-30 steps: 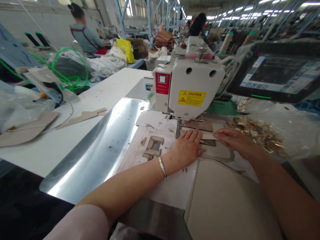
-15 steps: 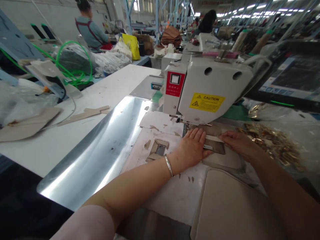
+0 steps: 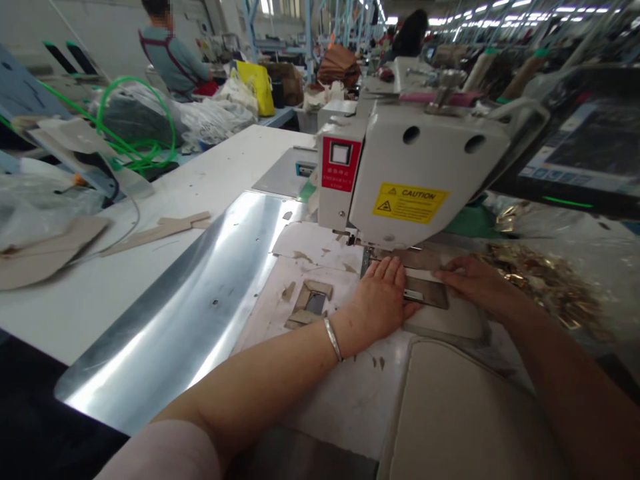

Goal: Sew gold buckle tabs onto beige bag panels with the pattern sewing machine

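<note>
Under the head of the white sewing machine [image 3: 400,153], my left hand [image 3: 383,297] lies flat, palm down, with its fingers stretched toward the needle area. It presses on a beige piece [image 3: 425,273] whose left part it hides. Beside its thumb is a brown rectangular patch [image 3: 433,293] with a small light metal strip [image 3: 414,294]. At the right edge of the beige piece, my right hand [image 3: 467,283] has its fingers bent and closed on that edge; the fingertips are partly hidden. Both hands are close to the machine's foot.
A shiny metal plate [image 3: 200,300] spans the left side of the work surface. A beige panel [image 3: 460,413] lies in front of me. Gold-coloured metal parts [image 3: 545,287] are heaped at the right. A screen [image 3: 575,147] juts in above. Another person [image 3: 173,57] works at the back left.
The view has shifted slightly, so the scene sits a little farther left and partly higher. Both hands keep nearly the same place on the beige piece.
</note>
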The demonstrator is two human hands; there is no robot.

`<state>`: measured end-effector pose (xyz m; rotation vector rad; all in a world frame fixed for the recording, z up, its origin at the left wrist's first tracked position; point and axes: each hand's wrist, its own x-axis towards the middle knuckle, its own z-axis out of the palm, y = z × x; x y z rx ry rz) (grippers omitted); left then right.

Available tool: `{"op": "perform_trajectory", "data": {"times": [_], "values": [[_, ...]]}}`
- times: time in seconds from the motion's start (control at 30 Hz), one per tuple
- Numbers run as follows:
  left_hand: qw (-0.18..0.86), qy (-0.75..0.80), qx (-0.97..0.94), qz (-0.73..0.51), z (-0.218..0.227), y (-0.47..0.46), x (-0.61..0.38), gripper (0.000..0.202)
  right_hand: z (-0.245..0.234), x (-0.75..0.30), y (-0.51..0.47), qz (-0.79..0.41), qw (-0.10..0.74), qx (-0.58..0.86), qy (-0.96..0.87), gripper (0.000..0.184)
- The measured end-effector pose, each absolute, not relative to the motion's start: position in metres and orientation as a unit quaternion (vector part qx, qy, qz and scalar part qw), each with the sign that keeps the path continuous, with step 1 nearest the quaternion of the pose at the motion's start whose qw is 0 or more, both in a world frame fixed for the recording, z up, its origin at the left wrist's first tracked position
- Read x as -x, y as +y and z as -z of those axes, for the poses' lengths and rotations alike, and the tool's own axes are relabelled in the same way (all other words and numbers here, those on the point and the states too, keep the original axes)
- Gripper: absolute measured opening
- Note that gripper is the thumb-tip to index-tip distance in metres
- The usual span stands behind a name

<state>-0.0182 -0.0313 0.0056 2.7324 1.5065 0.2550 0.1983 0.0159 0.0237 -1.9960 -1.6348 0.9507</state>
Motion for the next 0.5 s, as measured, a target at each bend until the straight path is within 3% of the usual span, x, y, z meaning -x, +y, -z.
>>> {"op": "perform_trajectory", "data": {"times": [0.17,0.5], "values": [[0.006,0.431,-0.896,-0.105,-0.001,-0.021,0.019,0.068,-0.036,-0.204,0.016,-0.405,0.174,0.724,-0.531,0.041],[0.031,0.376,-0.921,-0.101,-0.006,-0.008,0.001,0.065,-0.039,-0.204,0.026,-0.435,0.109,0.716,-0.535,0.039]]}}
